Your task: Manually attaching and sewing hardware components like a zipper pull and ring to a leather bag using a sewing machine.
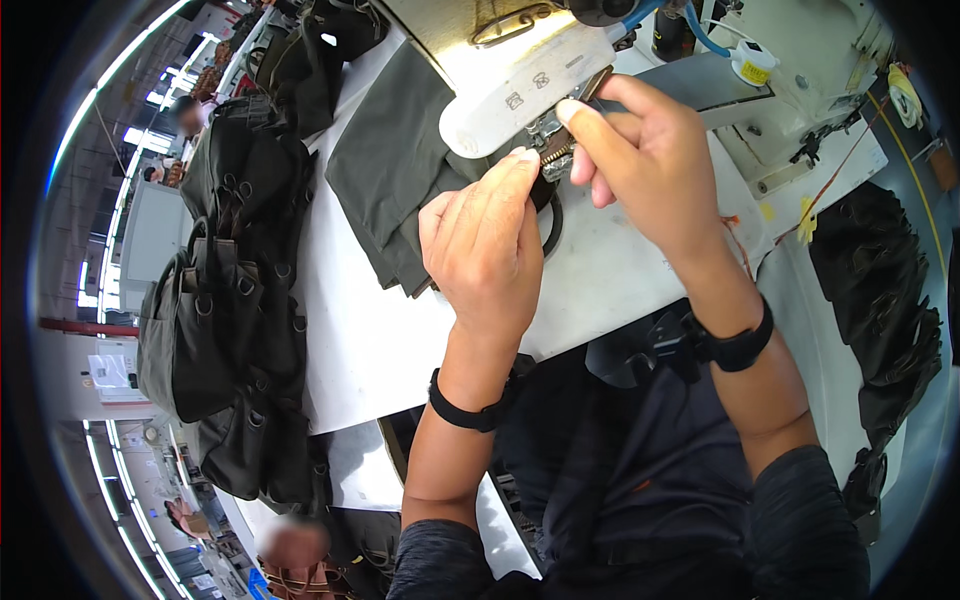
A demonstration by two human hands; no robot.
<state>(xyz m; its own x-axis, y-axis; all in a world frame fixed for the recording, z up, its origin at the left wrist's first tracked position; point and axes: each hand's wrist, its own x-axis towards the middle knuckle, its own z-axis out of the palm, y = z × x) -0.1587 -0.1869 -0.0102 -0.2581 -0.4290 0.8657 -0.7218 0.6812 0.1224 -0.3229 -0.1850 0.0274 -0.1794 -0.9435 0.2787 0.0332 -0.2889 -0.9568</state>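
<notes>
Beside the white head of a sewing machine (500, 108), both my hands meet at the needle area. My left hand (485, 240) has its fingers pressed together, the tips at a short row of brass-coloured teeth on a dark strip, which looks like a zipper (557, 156). From the other side, my right hand (655, 150) pinches at the dark strip between thumb and forefinger, its other fingers curled. Dark green fabric (390, 165) lies left of the machine head, partly under it. A dark curved loop (554, 222) shows past my left hand. The needle is hidden.
Dark bags (215, 330) are heaped along the table's left side. The white tabletop (350, 360) lies under my hands. Dark fabric pieces (875, 290) hang at the right. A blue hose (705, 32) runs behind the machine. Other people are in the left background.
</notes>
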